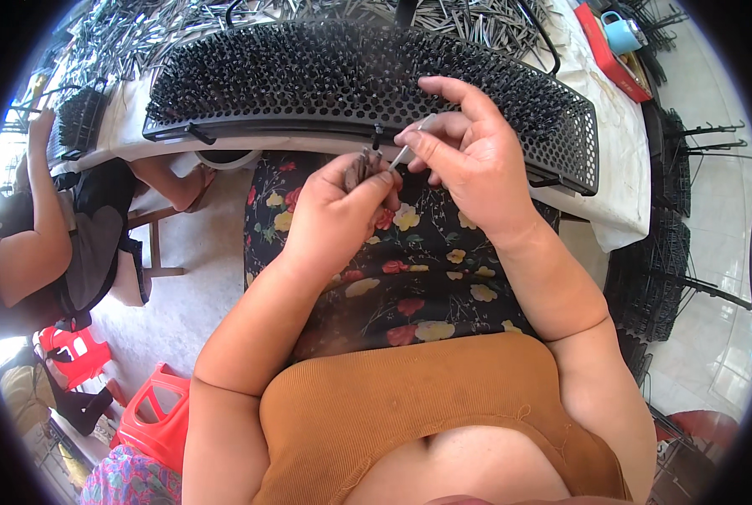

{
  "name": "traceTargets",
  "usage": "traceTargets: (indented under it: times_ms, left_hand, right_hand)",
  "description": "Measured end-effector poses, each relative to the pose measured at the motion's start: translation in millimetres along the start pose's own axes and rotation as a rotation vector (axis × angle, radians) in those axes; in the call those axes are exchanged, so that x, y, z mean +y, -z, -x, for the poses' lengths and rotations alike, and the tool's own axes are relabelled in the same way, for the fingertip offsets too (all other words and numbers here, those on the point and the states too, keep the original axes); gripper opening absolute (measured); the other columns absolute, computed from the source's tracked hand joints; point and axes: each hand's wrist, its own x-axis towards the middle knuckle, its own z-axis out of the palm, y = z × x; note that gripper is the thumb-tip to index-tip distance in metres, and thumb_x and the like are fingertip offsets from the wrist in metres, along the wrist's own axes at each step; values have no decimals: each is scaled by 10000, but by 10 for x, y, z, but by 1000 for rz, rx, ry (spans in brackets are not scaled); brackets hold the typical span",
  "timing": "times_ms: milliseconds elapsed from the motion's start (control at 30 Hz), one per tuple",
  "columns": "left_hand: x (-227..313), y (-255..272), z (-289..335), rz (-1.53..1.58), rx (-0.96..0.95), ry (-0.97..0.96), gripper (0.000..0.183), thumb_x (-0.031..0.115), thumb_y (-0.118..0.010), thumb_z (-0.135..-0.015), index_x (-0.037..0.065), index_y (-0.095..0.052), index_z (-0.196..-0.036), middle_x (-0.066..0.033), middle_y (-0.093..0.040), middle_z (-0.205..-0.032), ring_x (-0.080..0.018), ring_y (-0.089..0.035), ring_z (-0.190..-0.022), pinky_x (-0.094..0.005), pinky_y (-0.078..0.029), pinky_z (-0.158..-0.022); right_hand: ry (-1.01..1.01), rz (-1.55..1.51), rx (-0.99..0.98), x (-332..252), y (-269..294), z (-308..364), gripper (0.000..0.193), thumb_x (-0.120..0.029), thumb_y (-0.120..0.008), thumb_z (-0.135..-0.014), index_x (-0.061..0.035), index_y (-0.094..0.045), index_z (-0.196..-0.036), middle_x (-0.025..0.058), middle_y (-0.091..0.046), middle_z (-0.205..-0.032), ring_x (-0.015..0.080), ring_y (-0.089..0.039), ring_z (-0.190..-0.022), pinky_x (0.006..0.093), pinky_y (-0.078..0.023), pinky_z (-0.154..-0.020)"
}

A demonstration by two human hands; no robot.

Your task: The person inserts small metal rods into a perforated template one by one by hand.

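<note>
In front of me my left hand is closed around a small bunch of thin dark strips, their ends sticking out above the fingers. My right hand pinches one slim, pale, shiny strip between thumb and forefinger. The strip's lower end comes close to my left thumb; whether they touch is hard to tell. Just beyond both hands lies a wide black rack with a perforated surface. Several rows of short dark pieces stand upright in its holes, and some holes along its near and right sides are bare.
Loose dark strips are heaped on the white-covered table. At left, a co-worker's arm reaches toward a smaller rack. A red box beside a blue mug, black racks and a red stool stand around.
</note>
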Motion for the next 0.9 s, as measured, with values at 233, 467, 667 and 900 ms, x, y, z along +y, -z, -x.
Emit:
traceTargets:
  times_ms: [233, 467, 667, 900]
  left_hand:
    - [-9, 68, 19, 79, -43, 111, 179, 77, -556, -969, -8, -577, -1125, -47, -635, -859, -61, -489, -623, -203, -394, -491]
    - [-45, 85, 47, 240, -64, 94, 263, 53, -521, -969, -36, -556, -1214, -134, -661, -1012, -126, -557, -751, -252, -460, -609]
    - [6, 69, 57, 223, -58, 123, 225, 123, -505, -1009, 2, -548, -1194, -117, -669, -972, -102, -557, -688, -224, -452, -541]
    - [-81, 120, 46, 292, -128, 34, 209, 145, -508, -1011, 17, -564, -1166, -101, -659, -931, -66, -486, -626, -192, -373, -475]
  right_hand:
    - [479, 275, 248, 153, -53, -381, 228, 40, -688, -855, -20, -527, -1005, 62, -693, -865, 105, -656, -755, 221, -518, -659]
    - [731, 583, 244, 216, -111, -532, 228, -27, -723, -852, -41, -551, -1000, 41, -692, -863, 116, -693, -786, 230, -542, -694]
    - [693, 548, 280, 211, -105, -549, 174, -86, -732, -796, -71, -604, -914, 91, -662, -800, 299, -645, -748, 375, -511, -645]
    - [553, 467, 125, 19, -147, -112, 163, -69, -744, -776, -27, -675, -917, 74, -680, -903, 215, -639, -806, 331, -515, -708]
